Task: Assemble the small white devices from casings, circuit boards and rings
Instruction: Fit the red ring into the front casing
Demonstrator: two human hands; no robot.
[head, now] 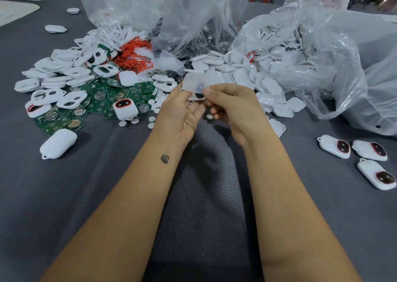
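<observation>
Grey worktop [90,195] is carrying everything. Clear plastic bags [322,51] are slumping open along the far edge, the right one spilling plain white casing halves [240,71] toward the middle. Far left, a mixed heap is sitting: white casing fronts with cut-outs [71,98], green circuit boards [96,107] with coin-cell holders, red rings [133,60] tangled behind them. Three finished devices [369,163] are lying near right, well apart from the heaps; one closed white device [58,143] is lying near left, another with a dark window [125,108] is standing on the boards.

Both hands are meeting mid-worktop, lifted clear of the surface. Left hand [181,112] is cupping under a white casing part [200,84], fingers curled round its lower edge. Right hand [229,103] is pinching the same part from the other side, thumb on top. A dark round spot is showing through the part; can't tell whether it's a board or a window. A small white disc [209,116] is lying on the worktop just under the hands.

Judging: casing fit-up in progress, two pieces being aligned or pressed together. Next move probably calls for squaring the edges before squeezing shut, then setting it with the finished three
</observation>
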